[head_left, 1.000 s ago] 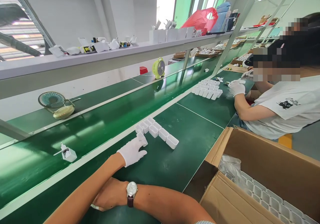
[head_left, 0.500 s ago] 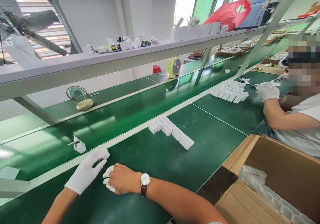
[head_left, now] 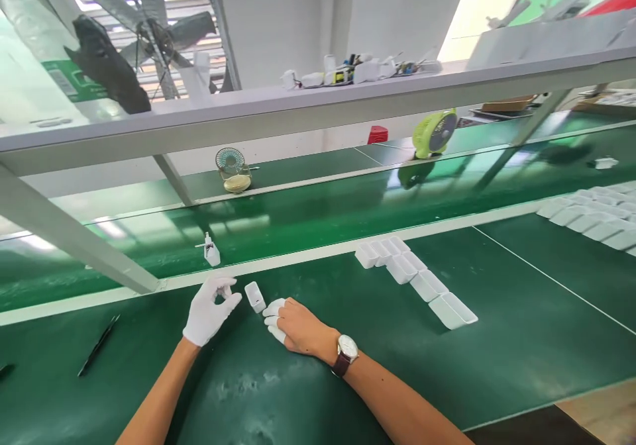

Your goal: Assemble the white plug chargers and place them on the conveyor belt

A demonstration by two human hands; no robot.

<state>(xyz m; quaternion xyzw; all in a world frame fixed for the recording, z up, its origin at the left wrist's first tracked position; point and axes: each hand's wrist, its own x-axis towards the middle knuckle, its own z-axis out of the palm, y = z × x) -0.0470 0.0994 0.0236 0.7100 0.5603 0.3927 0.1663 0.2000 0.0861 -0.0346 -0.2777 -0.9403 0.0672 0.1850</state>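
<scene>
My left hand, in a white glove, rests on the green table with its fingers loosely curled and nothing in them. My right hand is bare with white fingertip covers and a wristwatch. Its fingers are curled down on the table. Between the two hands a small white open casing stands on the table, just off my right fingertips and a little apart from my left hand. I cannot tell whether my right hand touches it.
A row of white casings lies to the right, with more casings at the far right. A white part sits on the conveyor belt. A black tool lies at left. A slanted metal strut and a shelf stand ahead.
My left hand carried a white casing leftward from the row and let it go; it now stands between my hands. The view swung left, so the co-worker and cardboard box left the frame.
</scene>
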